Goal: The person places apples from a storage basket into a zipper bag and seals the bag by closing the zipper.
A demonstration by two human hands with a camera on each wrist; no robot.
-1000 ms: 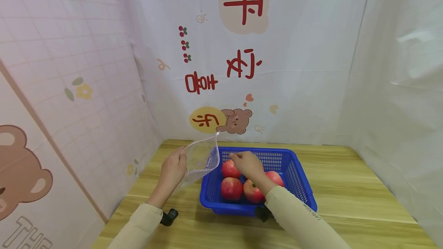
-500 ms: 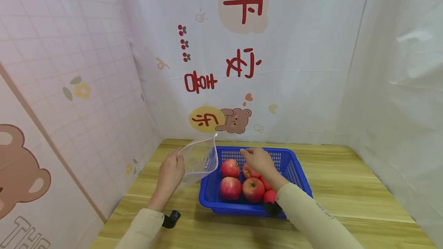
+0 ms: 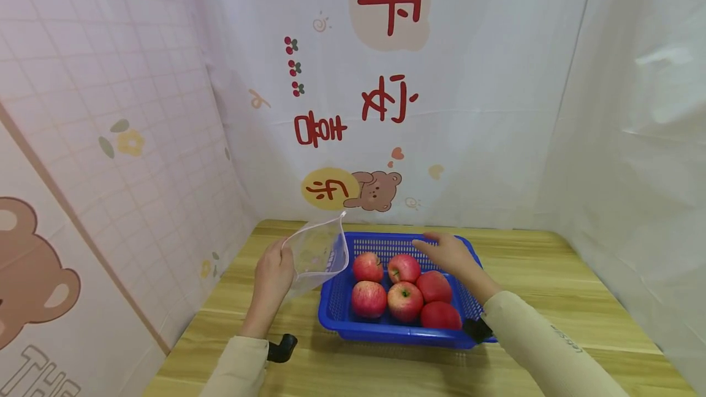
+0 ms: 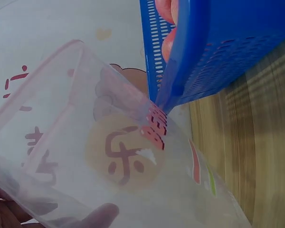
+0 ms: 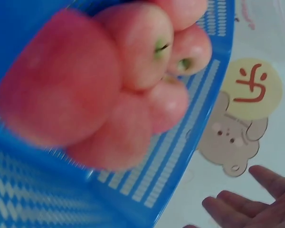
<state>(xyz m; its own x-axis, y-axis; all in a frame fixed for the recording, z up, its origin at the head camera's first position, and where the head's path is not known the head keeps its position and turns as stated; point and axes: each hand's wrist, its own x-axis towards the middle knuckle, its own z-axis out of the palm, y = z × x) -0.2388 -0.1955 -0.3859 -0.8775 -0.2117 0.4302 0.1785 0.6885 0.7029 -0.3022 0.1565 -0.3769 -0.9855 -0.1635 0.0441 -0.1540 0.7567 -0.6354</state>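
My left hand [image 3: 274,274] pinches the rim of a clear zip bag [image 3: 317,256], whose mouth gapes toward the basket. In the left wrist view, the bag [image 4: 123,190] shows printed lettering, with the thumb behind the film. Just right of it, a blue plastic basket [image 3: 394,334] stands on the table with several red apples [image 3: 405,302] in it. Over the basket's back right part hovers my right hand [image 3: 453,256], fingers spread and holding nothing. The right wrist view shows those fingers [image 5: 232,206] beyond the basket rim, apart from the apples [image 5: 137,47].
The wooden table [image 3: 557,311] extends on both sides of the basket. Behind it hangs a white printed curtain [image 3: 485,109], and another printed cloth [image 3: 110,78] closes off the left side. Black wrist mounts [image 3: 282,348] stick out from the sleeves.
My right hand has moved rightward from above the left apples to the basket's back right, its fingers spreading and more apples coming into view. The left hand and bag have hardly moved.
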